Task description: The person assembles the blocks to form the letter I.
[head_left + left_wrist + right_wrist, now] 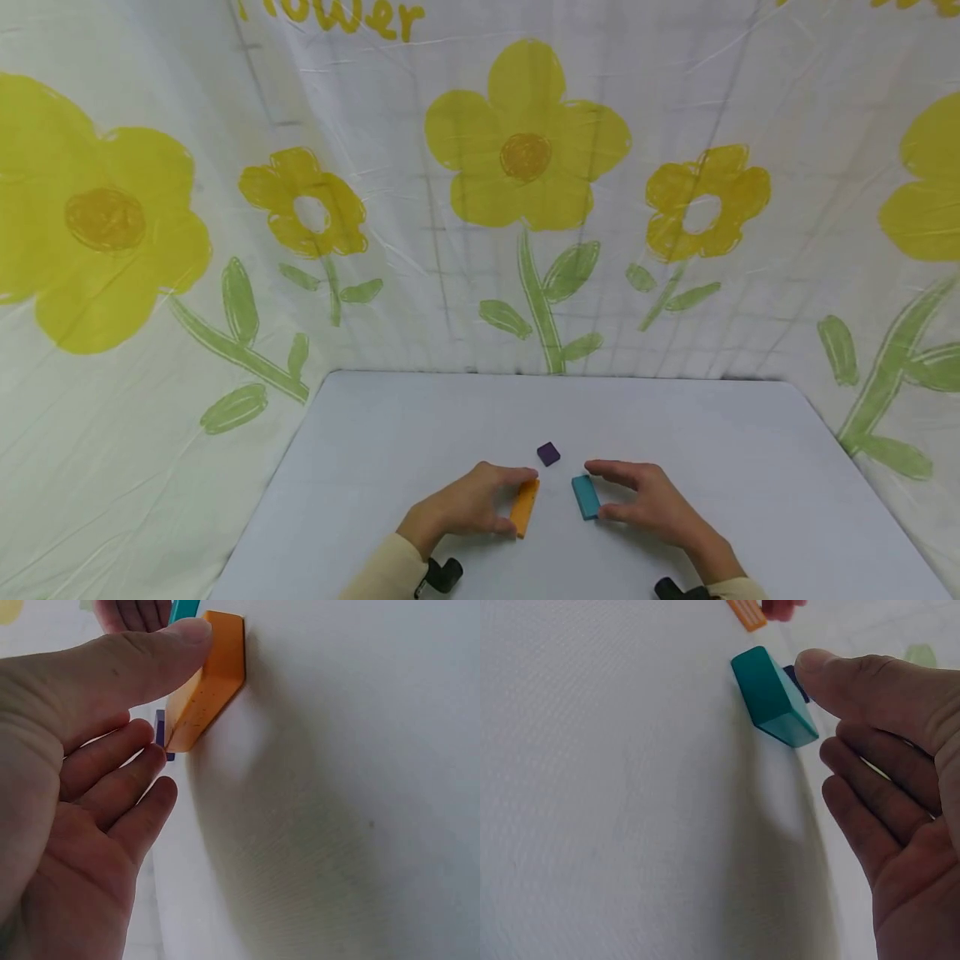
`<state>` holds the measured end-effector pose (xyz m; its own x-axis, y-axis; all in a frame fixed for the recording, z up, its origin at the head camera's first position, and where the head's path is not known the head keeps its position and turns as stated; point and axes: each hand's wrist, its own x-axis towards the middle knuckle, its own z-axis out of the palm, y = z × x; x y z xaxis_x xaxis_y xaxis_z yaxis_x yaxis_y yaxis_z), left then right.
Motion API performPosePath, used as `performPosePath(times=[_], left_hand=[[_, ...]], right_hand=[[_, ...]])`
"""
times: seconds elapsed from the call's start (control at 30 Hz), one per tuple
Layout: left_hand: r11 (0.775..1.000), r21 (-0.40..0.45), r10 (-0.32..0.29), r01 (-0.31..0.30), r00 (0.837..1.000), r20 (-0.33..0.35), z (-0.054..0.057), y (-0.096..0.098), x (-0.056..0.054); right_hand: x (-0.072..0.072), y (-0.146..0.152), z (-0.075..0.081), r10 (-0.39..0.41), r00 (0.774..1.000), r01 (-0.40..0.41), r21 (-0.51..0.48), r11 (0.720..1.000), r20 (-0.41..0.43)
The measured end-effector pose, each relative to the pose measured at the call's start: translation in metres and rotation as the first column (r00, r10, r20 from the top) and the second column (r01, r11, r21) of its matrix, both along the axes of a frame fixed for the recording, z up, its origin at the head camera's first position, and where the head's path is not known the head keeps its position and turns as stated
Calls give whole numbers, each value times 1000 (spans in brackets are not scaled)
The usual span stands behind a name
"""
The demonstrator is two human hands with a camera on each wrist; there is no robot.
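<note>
Hands, two, over table [375,433]: left hand [465,502] pinches orange block [524,508] by its ends; right hand [651,504] spread about teal block [586,497], contact unclear. Work looks early: left grip made, right grip not yet closed, nothing joined or stacked. Orange block and teal block apart, between hands; purple block [548,453] just beyond, untouched. Blocks: one orange, one teal, one purple.

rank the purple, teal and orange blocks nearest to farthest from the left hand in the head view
1. Orange block, right at the left hand.
2. Purple block, to its upper right.
3. Teal block, rightmost of the three, beside the right hand.
</note>
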<state>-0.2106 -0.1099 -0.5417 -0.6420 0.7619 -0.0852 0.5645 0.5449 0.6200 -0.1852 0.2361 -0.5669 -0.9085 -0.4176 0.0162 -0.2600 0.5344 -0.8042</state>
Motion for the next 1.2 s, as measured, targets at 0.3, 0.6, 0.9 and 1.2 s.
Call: performPosePath(times=[0.3,0.6,0.9,1.2], left_hand=[[1000,-13,25,-25,1000,-5,-2,1,0],[1000,-2,7,-7,1000,1,-4,0,-3],[999,-12,36,-35,999,32,-9,1,0],[997,-7,73,-72,997,24,-13,1,2]], right_hand=[[-1,-3,-6,-2,1000,3,40,999,-24],[-1,-6,-6,12,1000,-11,45,999,-14],[-2,-7,-5,21,1000,-20,70,997,-17],[-1,-8,-8,6,1000,-4,70,998,-25]])
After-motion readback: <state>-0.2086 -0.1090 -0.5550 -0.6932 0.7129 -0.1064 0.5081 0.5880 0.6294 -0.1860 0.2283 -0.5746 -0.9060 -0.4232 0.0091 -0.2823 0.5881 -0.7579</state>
